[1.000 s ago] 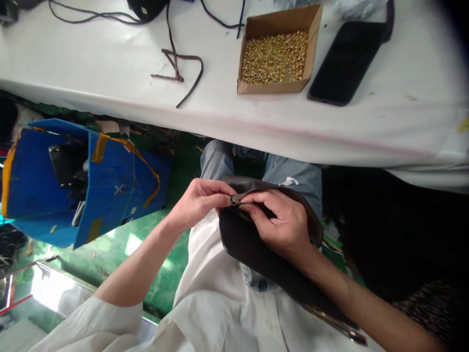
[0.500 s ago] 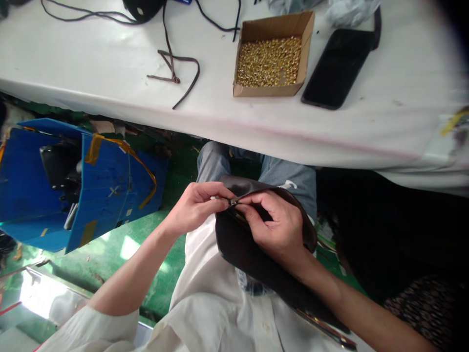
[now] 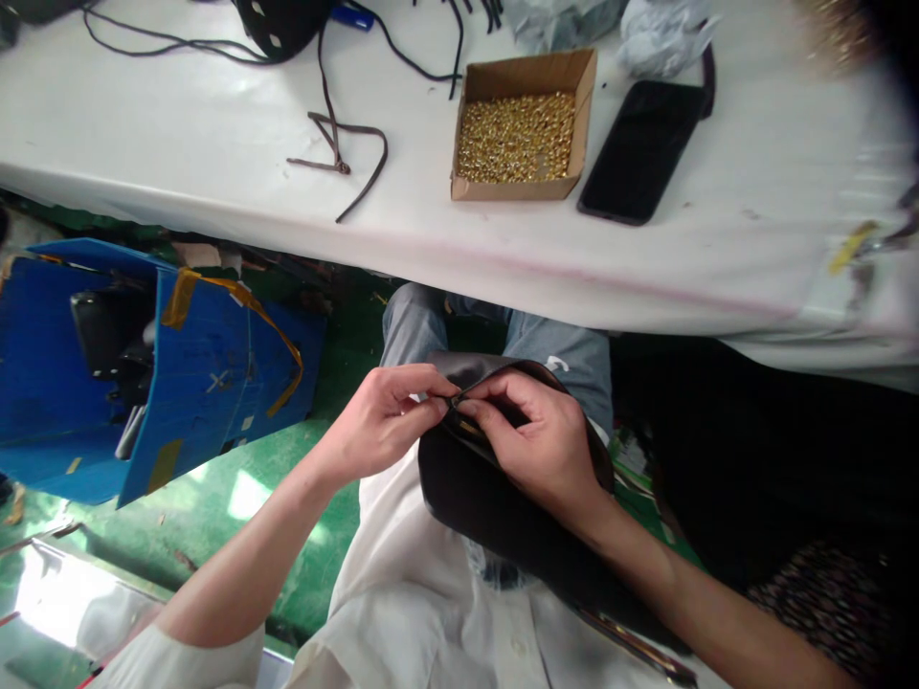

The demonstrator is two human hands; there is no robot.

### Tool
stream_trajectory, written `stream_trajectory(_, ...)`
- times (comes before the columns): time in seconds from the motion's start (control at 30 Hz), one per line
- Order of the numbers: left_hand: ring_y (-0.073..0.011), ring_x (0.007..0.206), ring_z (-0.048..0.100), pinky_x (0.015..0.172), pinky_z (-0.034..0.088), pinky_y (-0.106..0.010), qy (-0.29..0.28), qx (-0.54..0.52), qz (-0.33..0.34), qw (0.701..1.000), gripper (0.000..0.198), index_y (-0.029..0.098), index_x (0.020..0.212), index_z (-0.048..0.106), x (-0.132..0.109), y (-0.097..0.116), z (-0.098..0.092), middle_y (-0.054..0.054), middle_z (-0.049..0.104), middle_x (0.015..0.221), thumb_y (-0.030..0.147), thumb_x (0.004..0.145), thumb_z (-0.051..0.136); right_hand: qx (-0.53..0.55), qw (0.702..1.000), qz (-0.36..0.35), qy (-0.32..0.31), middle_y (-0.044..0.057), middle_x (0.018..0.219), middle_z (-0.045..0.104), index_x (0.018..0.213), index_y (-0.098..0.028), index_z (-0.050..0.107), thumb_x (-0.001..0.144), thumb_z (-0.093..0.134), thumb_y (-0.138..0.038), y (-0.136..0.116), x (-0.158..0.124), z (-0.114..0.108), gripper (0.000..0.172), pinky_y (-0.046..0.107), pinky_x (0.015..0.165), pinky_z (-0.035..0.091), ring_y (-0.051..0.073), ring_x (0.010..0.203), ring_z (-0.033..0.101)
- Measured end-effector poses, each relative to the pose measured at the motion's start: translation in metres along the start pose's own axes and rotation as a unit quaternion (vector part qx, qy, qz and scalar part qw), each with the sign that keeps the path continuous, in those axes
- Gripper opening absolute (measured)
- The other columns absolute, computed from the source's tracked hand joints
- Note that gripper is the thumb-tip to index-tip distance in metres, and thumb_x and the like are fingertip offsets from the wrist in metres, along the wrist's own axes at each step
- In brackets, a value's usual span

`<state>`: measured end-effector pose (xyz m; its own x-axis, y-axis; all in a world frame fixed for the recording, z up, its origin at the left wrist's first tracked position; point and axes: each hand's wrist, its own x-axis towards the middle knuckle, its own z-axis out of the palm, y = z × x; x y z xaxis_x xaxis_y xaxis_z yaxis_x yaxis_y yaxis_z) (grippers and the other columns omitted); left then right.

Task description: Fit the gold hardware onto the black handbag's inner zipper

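A dark leather bag (image 3: 495, 498) lies across my lap with its mouth open towards the table. My left hand (image 3: 392, 416) is closed in a pinch on the left end of the bag's opening. Close beside it, my right hand (image 3: 538, 431) reaches into the mouth, thumb and forefinger pinched at the same edge. Between the fingertips shows a small metal piece, perhaps a zipper slider, too small to make out. A gold-coloured strip of metal trim (image 3: 632, 646) runs along the bag's lower right end.
On the white-covered table (image 3: 215, 172) stand a cardboard box (image 3: 521, 191) of small gold metal pieces and a black phone (image 3: 642, 153). A brown cord (image 3: 366, 182) lies to their left. A blue bin (image 3: 215, 373) holding dark items stands on the green floor at left.
The view has shifted slightly, so the table things sit lower and further left. Both hands keep their pinch on the bag's edge, with the fingertips a little closer together.
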<state>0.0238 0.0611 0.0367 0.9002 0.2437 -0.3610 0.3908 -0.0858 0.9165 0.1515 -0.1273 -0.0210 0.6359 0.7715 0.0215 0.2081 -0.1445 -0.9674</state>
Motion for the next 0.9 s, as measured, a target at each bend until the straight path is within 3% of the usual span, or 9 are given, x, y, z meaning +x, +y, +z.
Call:
stream_trajectory(0.2, -0.0127, 0.089, 0.058, 0.075, 0.045, -0.029, -0.032, 0.092, -0.008, 0.995, 0.022, 0.014, 0.119, 0.081, -0.002, 0.018, -0.002, -0.002, 0.066, 0.099, 0.016, 0.109, 0.061, 0.060, 0.995, 0.068, -0.037, -0.007, 0.098, 0.079, 0.098, -0.025, 0.083, 0.103, 0.086, -0.022, 0.005, 0.011, -0.006, 0.006, 0.022, 0.079, 0.057, 0.011, 0.086, 0.075)
stream_trajectory(0.37, -0.0125, 0.097, 0.062, 0.080, 0.050, -0.023, 0.008, 0.040, -0.045, 0.998, 0.020, 0.016, 0.118, 0.078, -0.003, 0.015, 0.004, -0.001, 0.070, 0.106, 0.014, 0.107, 0.062, 0.154, 0.981, 0.117, -0.029, -0.006, 0.100, 0.080, 0.105, -0.024, 0.082, 0.099, 0.091, -0.027, 0.007, 0.011, -0.006, 0.012, 0.019, 0.077, 0.061, 0.013, 0.085, 0.079)
stream_trajectory(0.5, -0.0125, 0.099, 0.063, 0.079, 0.051, -0.022, 0.018, 0.054, -0.028, 0.998, 0.024, 0.019, 0.122, 0.083, -0.002, 0.018, 0.008, -0.001, 0.070, 0.110, 0.015, 0.108, 0.064, 0.026, 1.000, 0.012, 0.003, -0.009, 0.102, 0.078, 0.105, -0.027, 0.080, 0.105, 0.084, -0.020, 0.004, 0.004, -0.009, 0.008, 0.023, 0.085, 0.057, 0.010, 0.091, 0.075)
stream_trajectory(0.6, -0.0141, 0.099, 0.065, 0.075, 0.053, -0.022, 0.012, 0.034, -0.038, 0.999, 0.028, 0.016, 0.129, 0.084, -0.003, 0.022, 0.010, -0.004, 0.069, 0.111, 0.018, 0.107, 0.067, -0.056, 0.994, -0.082, 0.037, -0.003, 0.107, 0.074, 0.110, -0.023, 0.075, 0.109, 0.078, -0.016, 0.001, -0.001, -0.011, 0.008, 0.031, 0.094, 0.055, 0.014, 0.100, 0.070)
stream_trajectory(0.73, -0.0143, 0.099, 0.066, 0.077, 0.059, -0.021, 0.015, 0.011, -0.044, 0.999, 0.036, 0.015, 0.138, 0.082, -0.005, 0.023, 0.012, -0.006, 0.068, 0.113, 0.017, 0.104, 0.070, -0.112, 0.982, -0.139, 0.057, 0.001, 0.110, 0.073, 0.118, -0.020, 0.072, 0.110, 0.076, -0.014, -0.003, -0.009, -0.012, 0.011, 0.033, 0.097, 0.056, 0.016, 0.103, 0.070)
stream_trajectory(0.9, -0.0147, 0.098, 0.069, 0.081, 0.063, -0.025, 0.047, 0.008, -0.046, 0.998, 0.033, 0.015, 0.131, 0.082, -0.006, 0.020, 0.019, -0.004, 0.067, 0.114, 0.014, 0.100, 0.070, -0.171, 0.966, -0.189, 0.030, 0.007, 0.129, 0.075, 0.136, -0.015, 0.074, 0.108, 0.079, -0.014, -0.004, -0.019, -0.014, 0.028, 0.037, 0.111, 0.055, 0.021, 0.115, 0.073)
